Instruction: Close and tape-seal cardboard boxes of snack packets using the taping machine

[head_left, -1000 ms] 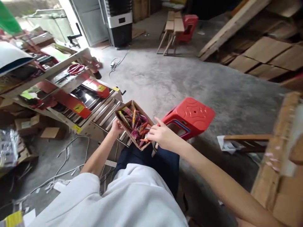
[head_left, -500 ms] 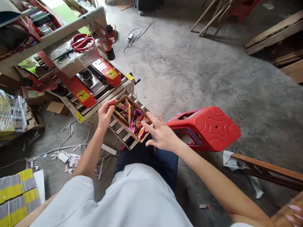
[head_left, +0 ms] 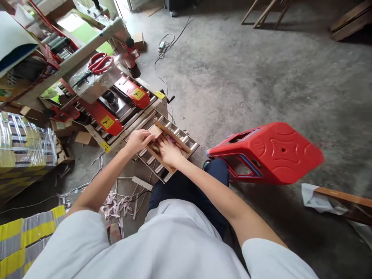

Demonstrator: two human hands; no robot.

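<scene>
An open cardboard box point(head_left: 163, 162) full of small wrapped packets point(head_left: 171, 140) rests on the roller conveyor point(head_left: 193, 147) in front of me. At its left end, my left hand point(head_left: 139, 141) pinches a short cardboard flap point(head_left: 155, 131), folded inward over the packets. My right hand point(head_left: 169, 152) reaches into the box, fingers stretched out and lying on the packets, which it mostly hides. The long side flaps stand up beside it.
A carton-sealing machine point(head_left: 116, 101) with red guards adjoins the conveyor; red-handled scissors point(head_left: 100, 63) lie on top. To the right is a red plastic stool point(head_left: 286, 151). Cables and a power strip point(head_left: 142, 183) cross the floor. Wrapped carton stacks point(head_left: 27, 145) stand left.
My right hand moved from the box's right end down onto the packets. My left hand shifted right and folded the end flap inward. The view has turned slightly.
</scene>
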